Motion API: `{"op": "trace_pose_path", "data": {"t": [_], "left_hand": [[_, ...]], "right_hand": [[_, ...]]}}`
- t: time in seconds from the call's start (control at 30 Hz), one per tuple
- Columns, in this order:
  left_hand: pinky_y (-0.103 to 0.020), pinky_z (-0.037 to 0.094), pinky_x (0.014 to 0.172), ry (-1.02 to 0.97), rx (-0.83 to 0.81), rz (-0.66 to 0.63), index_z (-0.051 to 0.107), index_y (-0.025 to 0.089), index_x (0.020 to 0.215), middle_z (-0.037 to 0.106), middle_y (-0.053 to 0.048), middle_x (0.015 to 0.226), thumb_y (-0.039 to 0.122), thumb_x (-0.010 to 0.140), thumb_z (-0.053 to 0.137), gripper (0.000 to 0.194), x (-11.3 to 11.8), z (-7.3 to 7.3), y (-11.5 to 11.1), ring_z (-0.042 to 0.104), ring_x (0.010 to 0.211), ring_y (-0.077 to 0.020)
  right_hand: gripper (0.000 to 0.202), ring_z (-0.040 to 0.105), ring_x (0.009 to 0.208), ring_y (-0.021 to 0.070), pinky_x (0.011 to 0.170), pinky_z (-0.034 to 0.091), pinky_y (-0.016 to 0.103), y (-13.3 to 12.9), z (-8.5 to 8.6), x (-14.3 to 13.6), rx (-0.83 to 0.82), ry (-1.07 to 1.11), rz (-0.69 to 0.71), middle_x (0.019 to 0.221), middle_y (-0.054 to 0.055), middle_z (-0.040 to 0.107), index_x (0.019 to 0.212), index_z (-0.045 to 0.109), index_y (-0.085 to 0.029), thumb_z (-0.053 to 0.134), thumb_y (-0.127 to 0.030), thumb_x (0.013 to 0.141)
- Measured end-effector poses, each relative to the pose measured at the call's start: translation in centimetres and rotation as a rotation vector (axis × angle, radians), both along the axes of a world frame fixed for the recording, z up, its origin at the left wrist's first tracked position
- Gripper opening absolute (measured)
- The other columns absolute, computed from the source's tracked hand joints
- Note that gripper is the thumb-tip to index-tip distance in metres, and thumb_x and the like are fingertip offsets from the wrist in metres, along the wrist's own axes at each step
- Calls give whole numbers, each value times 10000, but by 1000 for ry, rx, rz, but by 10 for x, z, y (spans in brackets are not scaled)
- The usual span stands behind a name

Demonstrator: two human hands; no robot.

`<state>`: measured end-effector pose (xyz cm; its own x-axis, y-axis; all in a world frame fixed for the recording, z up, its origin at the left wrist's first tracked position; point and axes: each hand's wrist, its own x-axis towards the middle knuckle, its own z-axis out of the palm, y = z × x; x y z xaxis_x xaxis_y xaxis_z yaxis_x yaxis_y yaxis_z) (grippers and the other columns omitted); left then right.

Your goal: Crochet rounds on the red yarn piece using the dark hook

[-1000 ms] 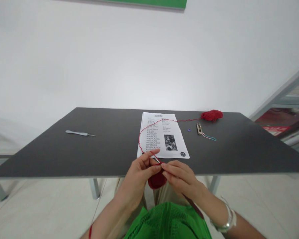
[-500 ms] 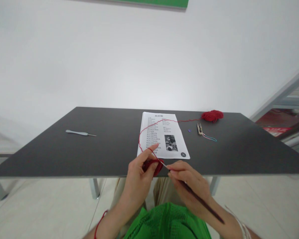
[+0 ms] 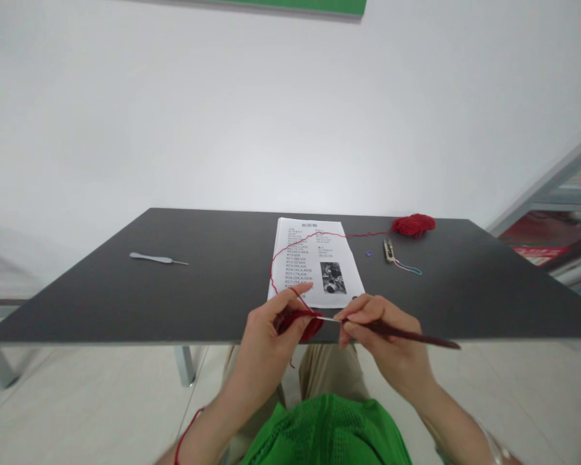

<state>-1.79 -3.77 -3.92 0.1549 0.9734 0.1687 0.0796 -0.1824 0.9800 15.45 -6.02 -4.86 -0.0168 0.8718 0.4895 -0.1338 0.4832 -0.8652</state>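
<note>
Along worktop (image 3: 213,284) near edge: left hand (image 3: 268,342) pinches red crochet piece (image 3: 312,329); right hand (image 3: 397,358) grips hook (image 3: 407,334), tip meeting it. Yarn (image 3: 322,233) snagging at ball (image 3: 413,225), near far right corner, could jerk hook free.

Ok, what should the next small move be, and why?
I'd probably catch the red yarn with the crochet hook: the right hand holds it with its metal end meeting the edge of the red piece, which the left hand pinches, and the red yarn slants down to that spot.

Pale-handled tool (image 3: 151,258), purple ring (image 3: 368,254) near small snips (image 3: 389,250), green wall panel (image 3: 329,5)
</note>
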Motion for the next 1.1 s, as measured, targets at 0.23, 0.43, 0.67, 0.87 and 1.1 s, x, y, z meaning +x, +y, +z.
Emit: {"op": "trace_pose_path", "data": {"t": [0.23, 0.43, 0.67, 0.87, 1.1], "left_hand": [[-233, 497, 618, -352, -291, -33, 665, 210, 1158, 596, 50, 680, 148, 689, 726, 477, 11, -1, -6, 580, 630, -110], [-173, 409, 525, -591, -536, -116, 688, 184, 1113, 595, 45, 657, 137, 609, 803, 519, 9, 1, -3, 533, 555, -67], [-165, 394, 544, -630, -562, -201, 705, 154, 1036, 621, 29, 659, 84, 580, 798, 471, -5, 4, 9, 528, 552, -59], [-166, 374, 517, -527, -567, -294, 714, 153, 1015, 607, 20, 676, 92, 595, 790, 431, -12, 9, 13, 512, 556, -62], [-172, 367, 516, -431, -605, -367, 729, 160, 987, 591, 8, 711, 102, 595, 785, 400, -20, 15, 13, 522, 582, -73]], "right_hand": [[134, 662, 660, 127, 559, 590, 242, 1, -29, -25, 123, 57, -170, 870, 12, 681, 883, 644, -244, 611, -116, 863], [308, 690, 894, 188, 760, 620, 317, 5, -44, -17, 603, -371, -265, 993, 43, 722, 1029, 663, -286, 624, -48, 838], [82, 632, 574, 108, 482, 567, 231, 12, -28, -16, 121, 169, -26, 854, 13, 675, 857, 650, -237, 661, -156, 853], [78, 652, 580, 130, 495, 567, 258, 8, -12, 3, 202, -51, -6, 834, 47, 707, 831, 667, -215, 675, -137, 837], [80, 668, 600, 143, 488, 569, 257, 10, 4, 14, 256, -172, 90, 804, 58, 728, 811, 686, -213, 668, -142, 844]]}}
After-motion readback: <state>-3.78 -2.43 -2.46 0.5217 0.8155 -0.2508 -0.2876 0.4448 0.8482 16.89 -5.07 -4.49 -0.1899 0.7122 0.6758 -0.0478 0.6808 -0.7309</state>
